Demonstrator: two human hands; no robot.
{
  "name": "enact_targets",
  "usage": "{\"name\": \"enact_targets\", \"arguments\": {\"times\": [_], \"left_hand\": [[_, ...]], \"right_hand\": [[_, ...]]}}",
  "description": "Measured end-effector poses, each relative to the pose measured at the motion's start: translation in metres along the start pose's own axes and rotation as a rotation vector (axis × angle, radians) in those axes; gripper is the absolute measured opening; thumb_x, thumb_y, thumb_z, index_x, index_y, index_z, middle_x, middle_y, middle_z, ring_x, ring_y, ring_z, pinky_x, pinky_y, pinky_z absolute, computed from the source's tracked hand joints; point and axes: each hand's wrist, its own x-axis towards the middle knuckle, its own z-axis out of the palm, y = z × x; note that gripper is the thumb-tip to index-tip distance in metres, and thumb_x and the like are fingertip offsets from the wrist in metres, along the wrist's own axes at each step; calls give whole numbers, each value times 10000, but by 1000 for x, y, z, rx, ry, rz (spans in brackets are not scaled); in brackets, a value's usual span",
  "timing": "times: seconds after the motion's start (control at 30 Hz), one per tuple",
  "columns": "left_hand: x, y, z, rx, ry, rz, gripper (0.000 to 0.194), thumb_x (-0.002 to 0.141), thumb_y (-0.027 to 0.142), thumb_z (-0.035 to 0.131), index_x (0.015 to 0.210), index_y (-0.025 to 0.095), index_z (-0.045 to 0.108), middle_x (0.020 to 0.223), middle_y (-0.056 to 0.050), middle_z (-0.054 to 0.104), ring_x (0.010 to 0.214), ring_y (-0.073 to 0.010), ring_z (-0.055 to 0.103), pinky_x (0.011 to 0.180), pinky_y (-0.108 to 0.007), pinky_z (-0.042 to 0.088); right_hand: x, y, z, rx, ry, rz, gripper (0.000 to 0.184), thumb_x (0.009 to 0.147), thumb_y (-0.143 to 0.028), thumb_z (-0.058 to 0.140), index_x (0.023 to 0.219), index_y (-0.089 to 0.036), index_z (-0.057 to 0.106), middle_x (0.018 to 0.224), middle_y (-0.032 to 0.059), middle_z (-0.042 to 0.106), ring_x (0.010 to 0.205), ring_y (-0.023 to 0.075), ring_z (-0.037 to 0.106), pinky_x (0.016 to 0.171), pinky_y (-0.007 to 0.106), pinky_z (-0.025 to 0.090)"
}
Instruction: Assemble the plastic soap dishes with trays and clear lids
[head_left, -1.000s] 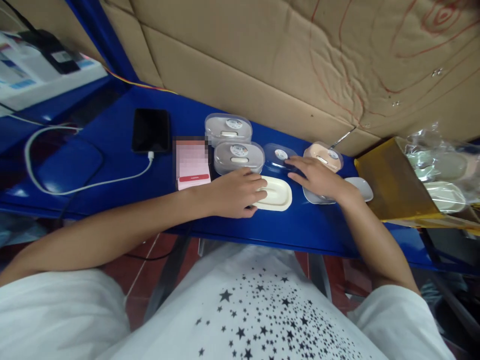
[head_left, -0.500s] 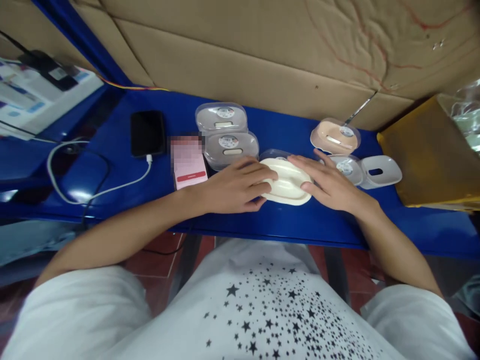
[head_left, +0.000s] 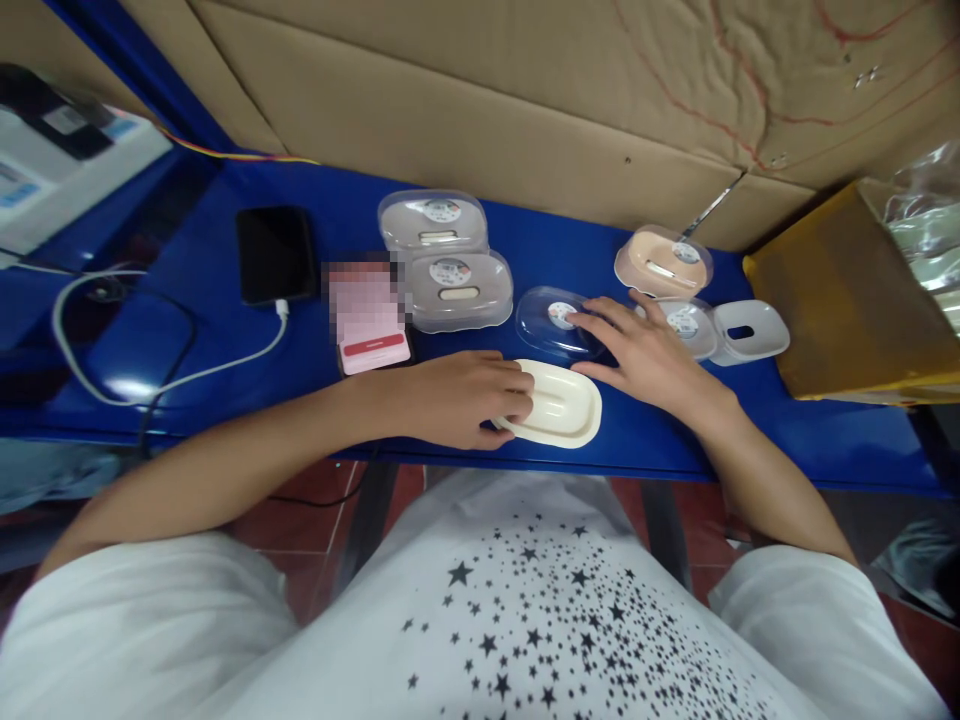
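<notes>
The cream oval soap dish lies near the front edge of the blue table, its hollow facing up. Curled over its left end is my left hand, gripping the rim. My right hand has its fingers spread and holds nothing. Its fingertips reach over a clear plastic lid with a round sticker, just behind the dish; one fingertip appears to touch the sticker. Beside that hand on the right are a clear lid with a sticker and a white slotted tray.
Two lidded grey dishes stand back left, next to a phone with a pink screen. A black device is plugged into a white cable. A peach lidded dish sits at the back right, near a taped carton.
The cream dish has come toward me, off the clear lid, with my left hand on it. My right hand has let go of the dish and now rests over the lid.
</notes>
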Motion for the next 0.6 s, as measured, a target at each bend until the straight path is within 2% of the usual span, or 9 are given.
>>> {"name": "enact_targets", "arguments": {"times": [0.13, 0.23, 0.3, 0.43, 0.5, 0.6], "left_hand": [[-2, -7, 0, -9, 11, -66, 63, 1008, 239, 725, 995, 201, 676, 1029, -32, 748, 969, -198, 701, 894, -323, 514], [-3, -14, 0, 46, 47, -88, 158, 1012, 257, 719, 1152, 200, 673, 1147, -60, 741, 999, -203, 702, 857, -313, 526], [-3, -16, -1, 174, 89, -74, 243, 1020, 262, 714, 1250, 201, 663, 1246, -100, 723, 1072, -235, 699, 896, -342, 533], [-1, -17, -4, 381, 153, -59, 371, 1026, 283, 725, 1381, 221, 638, 1392, -157, 672, 1263, -323, 651, 1031, -442, 517], [-1, -18, -4, 381, 181, -69, 474, 1014, 312, 748, 1458, 228, 605, 1449, -176, 642, 1331, -352, 620, 1087, -486, 500], [0, -22, 0, 287, 186, -107, 607, 962, 339, 815, 1507, 220, 574, 1499, -193, 610, 1382, -369, 594, 1125, -498, 499]], "right_hand": [[2, 3, -2, 42, 18, 65, 607, 1074, -570, 588, 1572, -229, 523, 1510, 174, 632, 1392, 410, 607, 1255, 634, 376], [0, 1, -14, 108, 87, 63, 610, 1076, -611, 571, 1584, -278, 505, 1482, 147, 640, 1393, 398, 602, 1213, 599, 411], [-3, -3, -21, 125, 101, 19, 606, 1083, -605, 569, 1603, -303, 497, 1467, 137, 644, 1400, 384, 599, 1218, 585, 400], [-8, -13, -20, 137, 13, -137, 569, 1081, -552, 617, 1582, -293, 546, 1444, 139, 639, 1322, 358, 630, 1168, 554, 451], [-10, -18, -14, 134, 2, -189, 557, 1070, -541, 646, 1558, -281, 578, 1440, 146, 642, 1291, 355, 638, 1145, 552, 478], [-9, -25, -7, 99, 32, -233, 547, 1076, -497, 648, 1562, -255, 584, 1473, 173, 639, 1360, 379, 613, 1175, 592, 474]]}}
